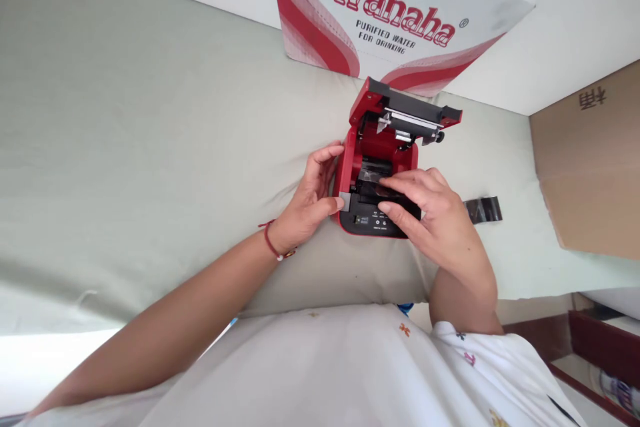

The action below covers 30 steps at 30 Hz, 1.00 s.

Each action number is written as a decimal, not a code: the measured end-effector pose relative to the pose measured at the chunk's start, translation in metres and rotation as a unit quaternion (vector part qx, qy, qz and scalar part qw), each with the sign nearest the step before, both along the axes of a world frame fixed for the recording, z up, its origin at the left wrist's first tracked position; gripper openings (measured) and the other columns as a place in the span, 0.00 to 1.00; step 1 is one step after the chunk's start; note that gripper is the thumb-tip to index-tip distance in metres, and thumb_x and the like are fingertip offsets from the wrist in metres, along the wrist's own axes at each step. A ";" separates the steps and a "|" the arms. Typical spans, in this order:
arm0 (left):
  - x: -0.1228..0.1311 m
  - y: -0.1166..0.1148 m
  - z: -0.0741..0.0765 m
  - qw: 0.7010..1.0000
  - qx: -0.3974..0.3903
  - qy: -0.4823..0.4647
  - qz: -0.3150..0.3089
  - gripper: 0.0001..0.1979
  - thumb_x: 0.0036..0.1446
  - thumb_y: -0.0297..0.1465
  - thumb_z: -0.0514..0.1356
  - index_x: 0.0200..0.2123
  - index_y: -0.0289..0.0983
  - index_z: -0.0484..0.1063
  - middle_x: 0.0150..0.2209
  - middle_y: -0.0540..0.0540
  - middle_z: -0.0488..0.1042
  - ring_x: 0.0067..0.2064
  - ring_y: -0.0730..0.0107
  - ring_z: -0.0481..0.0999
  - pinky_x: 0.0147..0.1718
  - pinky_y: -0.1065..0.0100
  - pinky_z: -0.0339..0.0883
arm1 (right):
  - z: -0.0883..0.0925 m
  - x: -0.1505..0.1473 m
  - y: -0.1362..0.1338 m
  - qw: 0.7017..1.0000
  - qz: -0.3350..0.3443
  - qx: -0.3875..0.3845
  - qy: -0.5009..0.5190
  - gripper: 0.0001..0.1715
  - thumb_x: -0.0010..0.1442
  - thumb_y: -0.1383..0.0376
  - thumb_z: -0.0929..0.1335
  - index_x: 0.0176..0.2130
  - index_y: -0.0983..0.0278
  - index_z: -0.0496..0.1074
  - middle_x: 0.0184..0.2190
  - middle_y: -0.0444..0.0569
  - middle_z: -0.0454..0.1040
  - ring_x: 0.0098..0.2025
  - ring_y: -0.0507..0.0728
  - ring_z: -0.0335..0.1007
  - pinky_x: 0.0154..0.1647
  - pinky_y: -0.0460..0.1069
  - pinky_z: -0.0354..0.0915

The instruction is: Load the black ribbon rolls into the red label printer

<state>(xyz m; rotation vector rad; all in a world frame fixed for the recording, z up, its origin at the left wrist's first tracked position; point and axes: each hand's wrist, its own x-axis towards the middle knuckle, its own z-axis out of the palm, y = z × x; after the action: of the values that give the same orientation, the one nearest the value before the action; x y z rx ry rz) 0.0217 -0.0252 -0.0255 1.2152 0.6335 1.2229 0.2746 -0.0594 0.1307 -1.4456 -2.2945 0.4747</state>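
A small red and black printer sits on a pale green cloth with its lid swung up and back. My left hand grips the printer's left side, thumb at its front corner. My right hand lies over the open bay, fingers stretched out and pressing on a dark glossy film or ribbon inside it. The front control panel shows partly below my fingers.
A white and red Wahaha water carton stands just behind the printer. A dark strip of film lies on the cloth to the right. A brown cardboard box stands at the far right.
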 end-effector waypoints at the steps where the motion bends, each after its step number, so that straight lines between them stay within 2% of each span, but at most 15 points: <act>1: 0.000 0.000 0.000 1.000 -0.002 -0.004 -0.005 0.47 0.64 0.58 0.80 0.78 0.56 0.67 0.89 0.40 0.64 0.91 0.40 0.64 0.88 0.36 0.67 | 0.001 0.000 0.001 1.000 -0.006 0.007 0.010 0.23 0.85 0.51 0.74 0.70 0.56 0.87 0.60 0.56 0.89 0.60 0.66 0.83 0.63 0.63 0.81; 4: 0.000 0.000 0.001 1.000 -0.007 -0.013 -0.020 0.46 0.65 0.56 0.81 0.79 0.56 0.66 0.90 0.41 0.62 0.92 0.41 0.62 0.90 0.36 0.64 | 0.003 -0.001 0.001 0.999 -0.008 0.006 0.052 0.31 0.85 0.43 0.73 0.72 0.58 0.85 0.60 0.57 0.90 0.58 0.65 0.83 0.62 0.62 0.82; 7: 0.000 0.001 0.001 1.000 -0.007 -0.016 -0.024 0.46 0.66 0.55 0.80 0.79 0.56 0.66 0.90 0.41 0.62 0.92 0.41 0.62 0.89 0.37 0.64 | 0.006 -0.003 0.000 0.993 -0.010 -0.038 0.114 0.39 0.87 0.35 0.66 0.70 0.57 0.87 0.56 0.55 0.92 0.54 0.63 0.84 0.59 0.61 0.82; 10: 0.000 0.001 0.001 0.999 -0.014 -0.014 -0.031 0.46 0.66 0.56 0.80 0.79 0.55 0.65 0.90 0.40 0.61 0.92 0.41 0.62 0.89 0.37 0.65 | 0.007 -0.004 -0.001 0.988 -0.039 -0.052 0.137 0.42 0.89 0.35 0.60 0.69 0.57 0.88 0.55 0.55 0.92 0.55 0.64 0.84 0.59 0.62 0.82; 15: 0.000 0.001 0.003 0.999 -0.010 -0.022 -0.028 0.45 0.66 0.54 0.81 0.78 0.56 0.67 0.89 0.42 0.64 0.91 0.41 0.64 0.90 0.36 0.63 | 0.004 0.000 0.001 0.998 0.022 -0.042 0.040 0.21 0.83 0.46 0.76 0.59 0.56 0.92 0.54 0.54 0.92 0.53 0.64 0.81 0.59 0.62 0.81; 19: 0.000 0.001 0.004 1.000 -0.008 -0.018 -0.013 0.45 0.65 0.54 0.81 0.78 0.55 0.69 0.87 0.40 0.67 0.90 0.40 0.67 0.90 0.35 0.65 | -0.003 0.001 0.004 0.994 -0.017 -0.040 0.099 0.11 0.82 0.54 0.77 0.51 0.53 0.93 0.46 0.49 0.91 0.50 0.61 0.83 0.55 0.59 0.81; 22: -0.001 0.001 0.003 1.000 -0.010 -0.019 -0.010 0.46 0.64 0.54 0.82 0.78 0.54 0.70 0.87 0.40 0.67 0.90 0.39 0.67 0.89 0.35 0.65 | -0.003 -0.003 0.003 0.984 -0.072 0.003 0.161 0.11 0.80 0.55 0.78 0.44 0.54 0.92 0.41 0.48 0.89 0.46 0.61 0.84 0.51 0.58 0.81; 25: -0.002 0.001 0.002 0.999 -0.016 -0.018 -0.022 0.46 0.64 0.54 0.82 0.78 0.56 0.69 0.89 0.41 0.65 0.90 0.40 0.65 0.89 0.36 0.66 | 0.008 -0.004 -0.003 0.965 -0.120 0.069 0.225 0.10 0.78 0.55 0.80 0.42 0.54 0.91 0.41 0.48 0.89 0.43 0.60 0.83 0.46 0.58 0.79; 27: -0.003 0.001 0.003 1.000 -0.016 -0.014 -0.022 0.46 0.64 0.55 0.81 0.78 0.56 0.69 0.89 0.41 0.65 0.90 0.40 0.66 0.88 0.37 0.67 | 0.019 0.001 -0.008 0.942 -0.153 0.146 0.261 0.11 0.76 0.54 0.81 0.41 0.54 0.90 0.40 0.48 0.88 0.41 0.61 0.82 0.43 0.58 0.77; 30: -0.004 0.001 0.003 1.000 -0.015 -0.008 -0.013 0.46 0.64 0.56 0.81 0.78 0.55 0.70 0.88 0.41 0.66 0.89 0.39 0.67 0.87 0.36 0.70 | 0.031 0.021 -0.012 0.900 -0.227 0.264 0.262 0.18 0.73 0.48 0.81 0.35 0.54 0.85 0.34 0.49 0.80 0.37 0.64 0.78 0.40 0.61 0.73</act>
<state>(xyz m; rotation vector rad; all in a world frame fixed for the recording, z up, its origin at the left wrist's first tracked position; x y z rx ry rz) 0.0181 -0.0241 -0.0226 1.1847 0.6207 1.1955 0.2960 -0.0713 0.1615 -1.3046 -1.4446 0.0643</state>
